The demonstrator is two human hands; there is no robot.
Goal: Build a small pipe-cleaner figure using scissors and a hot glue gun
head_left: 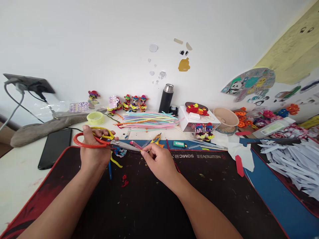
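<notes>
My left hand grips a pair of scissors with orange and yellow handles, their blades pointing right. At the blade tips, my right hand pinches something tiny and yellowish, mostly hidden by the fingers. Beneath the scissors lie a small blue figure piece, a yellow-green pipe cleaner and a blue stick. Small red fuzzy pieces rest on the black mat between my forearms. Just behind my right hand is an orange-and-yellow pointed tool, partly covered.
Colourful pipe cleaners lie along the back, before a black thermos. Several small figures stand by the wall. A phone and a yellow tape roll are left; a white box, bowl and paper strips are right.
</notes>
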